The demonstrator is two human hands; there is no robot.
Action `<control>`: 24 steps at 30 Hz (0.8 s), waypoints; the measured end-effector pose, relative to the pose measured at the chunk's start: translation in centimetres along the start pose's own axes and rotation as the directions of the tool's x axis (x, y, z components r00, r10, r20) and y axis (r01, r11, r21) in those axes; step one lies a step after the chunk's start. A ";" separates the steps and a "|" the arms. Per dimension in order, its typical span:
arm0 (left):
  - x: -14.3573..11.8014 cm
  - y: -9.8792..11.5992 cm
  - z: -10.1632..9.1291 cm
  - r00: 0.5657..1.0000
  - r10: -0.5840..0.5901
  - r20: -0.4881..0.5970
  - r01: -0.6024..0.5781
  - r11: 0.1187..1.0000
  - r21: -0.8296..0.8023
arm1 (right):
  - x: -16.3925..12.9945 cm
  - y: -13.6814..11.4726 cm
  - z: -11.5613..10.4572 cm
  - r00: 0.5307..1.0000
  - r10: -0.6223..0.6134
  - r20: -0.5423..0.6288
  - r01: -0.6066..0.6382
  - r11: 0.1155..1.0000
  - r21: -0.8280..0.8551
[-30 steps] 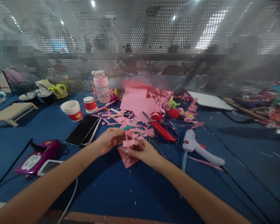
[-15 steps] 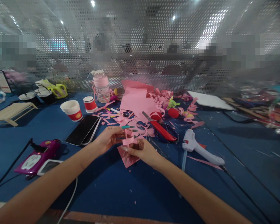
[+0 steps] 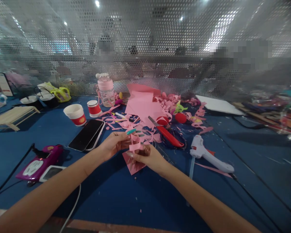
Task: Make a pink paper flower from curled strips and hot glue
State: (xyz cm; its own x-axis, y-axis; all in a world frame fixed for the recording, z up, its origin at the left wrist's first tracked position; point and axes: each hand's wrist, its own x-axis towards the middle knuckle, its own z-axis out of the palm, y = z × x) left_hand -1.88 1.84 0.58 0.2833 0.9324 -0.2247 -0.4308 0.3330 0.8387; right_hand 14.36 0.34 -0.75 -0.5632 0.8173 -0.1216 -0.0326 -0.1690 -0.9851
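Blue felt-like surface (image 3: pixel 116 197) backed by a perforated metal screen (image 3: pixel 145 48), littered with craft scraps. Both hands meet at centre, just above the surface. Left hand (image 3: pixel 113 144) pinches a curled pink paper strip (image 3: pixel 135 146) from the left, fingers closed on it; a teal-tipped thin tool (image 3: pixel 131 131) sticks out by those fingers, can't tell exactly what it is. Right hand (image 3: pixel 147 157) closes on the strip's lower end, fingertips tight. Below the hands lies a flat pink paper piece (image 3: pixel 133 165) on the surface.

Strip looks very light, thin and floppy, matte, springy in its curl, easy to crease or tear; best taken at the ends or edges with fingertips, soft pinch, not across the loop.

Around: pink paper sheets (image 3: pixel 143 105) and ribbon-like offcuts, red-handled scissors (image 3: pixel 168 134), smooth white plastic glue gun (image 3: pixel 208 155) on the right, glossy black phone (image 3: pixel 86 135), two red-and-white paper cups (image 3: pixel 75 115), pink bottle (image 3: pixel 105 89), purple device (image 3: pixel 40 161) far left.
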 end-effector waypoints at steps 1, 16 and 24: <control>0.0 0.0 0.0 1.000 0.007 -0.015 -0.007 1.000 0.001 | 0.0 0.0 0.0 1.000 -0.005 0.002 0.005 1.000 0.001; 0.4 -0.2 -0.3 0.996 0.074 -0.054 -0.073 0.997 0.020 | -0.1 -0.4 0.2 1.000 0.015 0.006 -0.015 1.000 0.015; 0.2 0.1 0.5 0.978 0.205 0.038 -0.206 0.979 0.008 | 0.1 0.4 0.0 0.999 0.027 -0.045 -0.027 1.000 0.010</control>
State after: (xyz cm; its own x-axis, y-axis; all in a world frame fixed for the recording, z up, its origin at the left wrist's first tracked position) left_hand -1.46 1.96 0.86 0.2213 0.9748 -0.0284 -0.4731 0.1328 0.8710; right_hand 14.32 0.40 -1.16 -0.5265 0.8362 -0.1535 -0.0259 -0.1962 -0.9802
